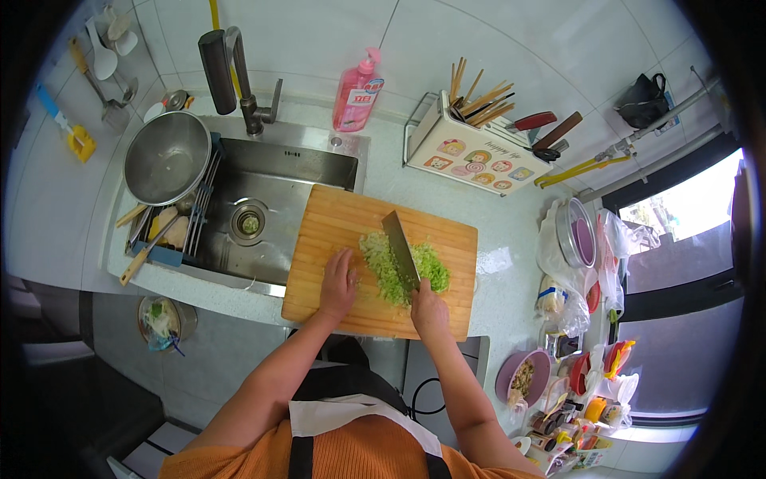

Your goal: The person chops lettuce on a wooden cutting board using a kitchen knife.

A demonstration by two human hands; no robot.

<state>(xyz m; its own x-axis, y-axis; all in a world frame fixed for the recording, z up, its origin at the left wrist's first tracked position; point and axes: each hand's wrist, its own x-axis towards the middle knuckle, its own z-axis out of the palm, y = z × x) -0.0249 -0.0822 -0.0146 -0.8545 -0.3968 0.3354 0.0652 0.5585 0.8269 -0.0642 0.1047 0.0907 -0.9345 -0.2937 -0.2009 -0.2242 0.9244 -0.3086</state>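
Observation:
My right hand [429, 311] grips the handle of a broad-bladed kitchen cleaver [401, 248]. The blade lies across a heap of finely chopped green vegetable [378, 254], with pieces on both sides of it. Under the heap is a wooden cutting board [335, 209], whose left part overlaps the sink's right side. My left hand [339, 284] rests on the board left of the heap, fingers extended and close together, holding nothing. Whether the cleaver's edge touches the wood is hidden by the chopped pieces.
Left of the board is a steel sink [287, 158] with a faucet [248, 111]. A steel bowl [167, 158] sits above a dish rack [206, 197]. Behind stand a pink soap bottle [357, 93] and a utensil holder [473, 158]. At right are a purple bowl [508, 383] and several seasoning jars [544, 424].

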